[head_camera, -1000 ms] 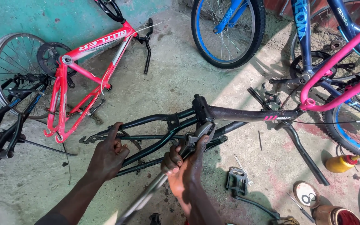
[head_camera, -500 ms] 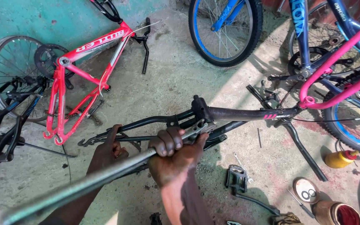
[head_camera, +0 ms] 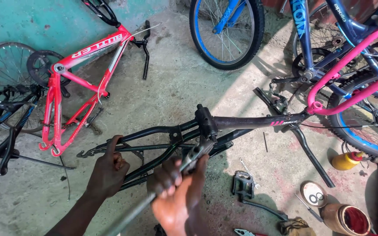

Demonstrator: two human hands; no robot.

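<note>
Working bottom bracket on black frame (head_camera: 162,140), which lies flat on concrete floor (head_camera: 176,83). My right hand (head_camera: 176,196) closed tight round long metal bar (head_camera: 154,199), tool head seated at bracket shell (head_camera: 206,126). My left hand (head_camera: 108,168) clamped on rear stays, pinning frame. Next move, my guess: firm lever stroke, frame held steady. Frame bare, dark, scuffed; no wheels, no cranks.
</note>
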